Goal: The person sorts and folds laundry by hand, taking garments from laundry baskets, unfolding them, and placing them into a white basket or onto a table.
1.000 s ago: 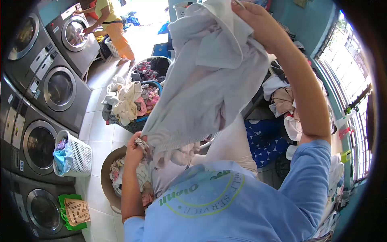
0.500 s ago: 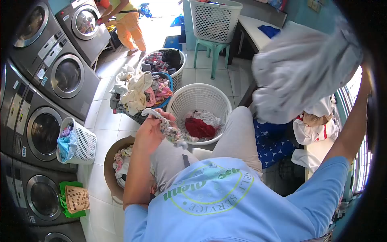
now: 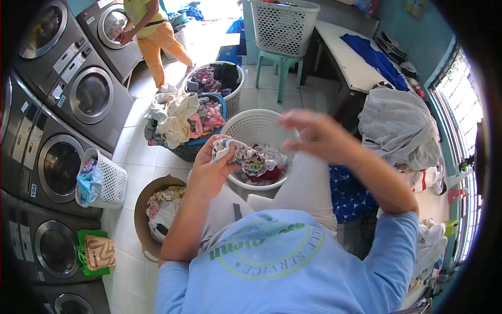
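My left hand [image 3: 215,163] is closed on a bunched, multicoloured patterned cloth [image 3: 252,158], held over the near left rim of a white perforated basket [image 3: 251,119]. Dark red and whitish clothes [image 3: 269,175] lie inside that basket, between my knees. My right hand [image 3: 308,133], blurred by motion, hovers above the basket's right side with its fingers apart and nothing in them. On the right, a large grey cloth [image 3: 400,123] lies heaped on the table.
Left of my legs stands a brown tub [image 3: 144,209] of clothes. Ahead are a full blue-rimmed basket [image 3: 224,107] and another white basket [image 3: 240,83]. Washing machines [image 3: 91,94] line the left. A person [image 3: 149,36] stands at the far machine. A green stool [image 3: 280,63] holds a basket.
My right hand has let go of the grey cloth, now on the right table, and moved left over the basket. My left hand has moved slightly right with the patterned cloth. The other person has shifted.
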Tool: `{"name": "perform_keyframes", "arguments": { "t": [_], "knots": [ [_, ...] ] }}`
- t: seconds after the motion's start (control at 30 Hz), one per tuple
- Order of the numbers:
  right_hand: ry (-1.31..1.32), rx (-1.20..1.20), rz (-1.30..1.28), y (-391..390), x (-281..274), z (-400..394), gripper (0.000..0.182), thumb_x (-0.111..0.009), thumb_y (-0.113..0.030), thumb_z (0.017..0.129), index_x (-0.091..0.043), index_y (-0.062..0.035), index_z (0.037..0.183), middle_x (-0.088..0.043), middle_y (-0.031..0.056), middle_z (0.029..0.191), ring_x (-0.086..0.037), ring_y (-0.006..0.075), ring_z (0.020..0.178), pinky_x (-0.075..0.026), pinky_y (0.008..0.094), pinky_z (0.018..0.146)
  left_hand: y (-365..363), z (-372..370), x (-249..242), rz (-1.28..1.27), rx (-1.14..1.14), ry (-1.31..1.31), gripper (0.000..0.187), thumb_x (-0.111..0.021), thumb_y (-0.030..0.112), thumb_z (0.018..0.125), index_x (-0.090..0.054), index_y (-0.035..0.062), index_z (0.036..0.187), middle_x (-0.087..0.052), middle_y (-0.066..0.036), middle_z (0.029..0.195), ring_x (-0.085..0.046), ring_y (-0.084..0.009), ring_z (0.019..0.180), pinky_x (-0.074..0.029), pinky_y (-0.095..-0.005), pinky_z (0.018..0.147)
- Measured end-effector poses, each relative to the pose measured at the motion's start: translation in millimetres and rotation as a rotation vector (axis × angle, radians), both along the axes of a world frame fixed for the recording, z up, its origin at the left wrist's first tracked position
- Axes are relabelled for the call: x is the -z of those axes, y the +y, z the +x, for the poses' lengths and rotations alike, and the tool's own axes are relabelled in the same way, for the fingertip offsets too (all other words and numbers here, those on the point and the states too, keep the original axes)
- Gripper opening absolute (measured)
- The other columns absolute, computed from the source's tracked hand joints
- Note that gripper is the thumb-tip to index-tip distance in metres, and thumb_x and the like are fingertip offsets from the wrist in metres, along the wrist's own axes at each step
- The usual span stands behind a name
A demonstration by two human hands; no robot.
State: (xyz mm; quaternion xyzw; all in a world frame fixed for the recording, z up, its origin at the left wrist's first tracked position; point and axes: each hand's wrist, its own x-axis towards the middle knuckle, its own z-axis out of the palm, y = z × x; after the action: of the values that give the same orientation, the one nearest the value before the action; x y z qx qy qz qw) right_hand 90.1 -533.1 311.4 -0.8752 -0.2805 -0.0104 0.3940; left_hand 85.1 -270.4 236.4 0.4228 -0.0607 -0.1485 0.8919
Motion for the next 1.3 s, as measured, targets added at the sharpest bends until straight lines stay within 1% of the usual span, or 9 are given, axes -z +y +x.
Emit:
{"name": "perform_keyframes", "arguments": {
  "t": [0.1, 0.23, 0.33, 0.6, 0.73, 0.93, 1.07, 1.13, 1.3],
  "knots": [
    [0.724, -0.161, 0.357, 50.7, 45.1, 2.0, 0.029, -0.067, -0.004, 0.083, -0.058, 0.0007, 0.11, -0.062, 0.0076, 0.106, -0.059, 0.0091, 0.089, -0.049, 0.0216, 0.073, 0.1, -1.2, 2.1, 0.049, -0.071, -0.037, 0.015, -0.058, 0.006, 0.09, -0.054, 0.0077, 0.105, -0.061, -0.004, 0.094, -0.063, -0.0144, 0.086, -0.056, -0.0296, 0.066],
    [0.564, -0.097, 0.518, 62.6, 57.4, 16.8, 0.013, -0.067, -0.003, 0.082, -0.062, 0.0035, 0.092, -0.065, 0.0039, 0.083, -0.058, 0.0064, 0.072, -0.049, 0.0207, 0.065, 8.7, 7.0, 11.4, 0.19, -0.42, -0.015, 0.012, -0.062, 0.012, 0.089, -0.06, 0.0071, 0.1, -0.063, -0.001, 0.086, -0.06, -0.0057, 0.071, -0.05, -0.0209, 0.054],
    [0.603, 0.016, 0.489, 63.2, 64.6, 18.2, 0.011, -0.068, -0.005, 0.083, -0.063, 0.0027, 0.09, -0.065, 0.0036, 0.082, -0.057, 0.0053, 0.07, -0.049, 0.0202, 0.064, 26.0, 17.0, 36.0, 0.367, -0.466, -0.096, 0.014, -0.061, 0.013, 0.091, -0.061, 0.0064, 0.103, -0.064, 0.0, 0.091, -0.059, -0.0068, 0.081, -0.048, -0.0226, 0.07],
    [0.759, 0.092, 0.959, 68.2, 95.0, 12.9, 0.014, -0.067, -0.007, 0.085, -0.062, -0.0005, 0.096, -0.065, 0.0029, 0.089, -0.059, 0.0061, 0.077, -0.049, 0.0199, 0.064, 11.6, 13.2, 53.6, 0.642, -0.82, -0.561, 0.02, -0.07, 0.013, 0.082, -0.058, 0.0029, 0.093, -0.049, -0.001, 0.077, -0.042, -0.0064, 0.066, -0.036, -0.0201, 0.061],
    [0.76, 0.029, 1.013, 78.9, 99.4, 0.9, 0.022, -0.065, -0.005, 0.085, -0.061, -0.0005, 0.106, -0.065, 0.0029, 0.091, -0.059, 0.0057, 0.078, -0.05, 0.0197, 0.063, -11.5, -17.5, 30.7, 0.774, -0.503, -0.705, 0.013, -0.071, 0.004, 0.078, -0.064, -0.0002, 0.088, -0.058, -0.008, 0.086, -0.059, -0.0136, 0.07, -0.048, -0.0248, 0.062],
    [0.749, 0.053, 0.875, 71.2, 95.4, -10.2, 0.032, -0.063, 0.004, 0.083, -0.059, -0.0011, 0.114, -0.065, 0.004, 0.091, -0.06, 0.006, 0.075, -0.049, 0.0178, 0.064, -8.1, -16.2, 43.3, 0.86, -0.448, -0.799, 0.011, -0.064, -0.004, 0.08, -0.061, -0.0021, 0.09, -0.059, -0.005, 0.082, -0.059, -0.011, 0.073, -0.047, -0.0223, 0.064],
    [0.557, 0.134, 0.849, 61.7, 94.7, -8.4, 0.032, -0.059, 0.008, 0.082, -0.06, -0.0019, 0.112, -0.063, 0.001, 0.084, -0.058, 0.006, 0.075, -0.048, 0.0187, 0.064, 16.2, -4.0, 53.2, 0.698, -0.438, -0.486, 0.008, -0.058, 0.002, 0.086, -0.055, 0.0024, 0.093, -0.057, -0.002, 0.084, -0.058, -0.0097, 0.069, -0.048, -0.0236, 0.058],
    [0.527, 0.204, 0.857, 46.4, 99.1, -0.9, 0.028, -0.058, 0.007, 0.082, -0.061, -0.002, 0.108, -0.062, 0.0005, 0.083, -0.057, 0.0061, 0.074, -0.047, 0.0194, 0.065, 32.0, 12.1, 50.6, 0.132, -0.631, 0.032, 0.007, -0.052, 0.01, 0.093, -0.048, 0.0063, 0.098, -0.055, 0.001, 0.084, -0.055, -0.0078, 0.07, -0.047, -0.0234, 0.058],
    [0.563, 0.297, 0.904, 22.0, 114.2, 6.5, 0.012, -0.058, 0.002, 0.083, -0.066, -0.004, 0.089, -0.062, -0.0004, 0.081, -0.055, 0.0056, 0.075, -0.044, 0.0195, 0.068, 65.2, 29.2, 59.6, 0.079, -0.759, -0.025, 0.009, -0.05, 0.017, 0.096, -0.047, 0.0086, 0.1, -0.055, 0.001, 0.085, -0.055, -0.0078, 0.074, -0.047, -0.0235, 0.064]
  ]
}}
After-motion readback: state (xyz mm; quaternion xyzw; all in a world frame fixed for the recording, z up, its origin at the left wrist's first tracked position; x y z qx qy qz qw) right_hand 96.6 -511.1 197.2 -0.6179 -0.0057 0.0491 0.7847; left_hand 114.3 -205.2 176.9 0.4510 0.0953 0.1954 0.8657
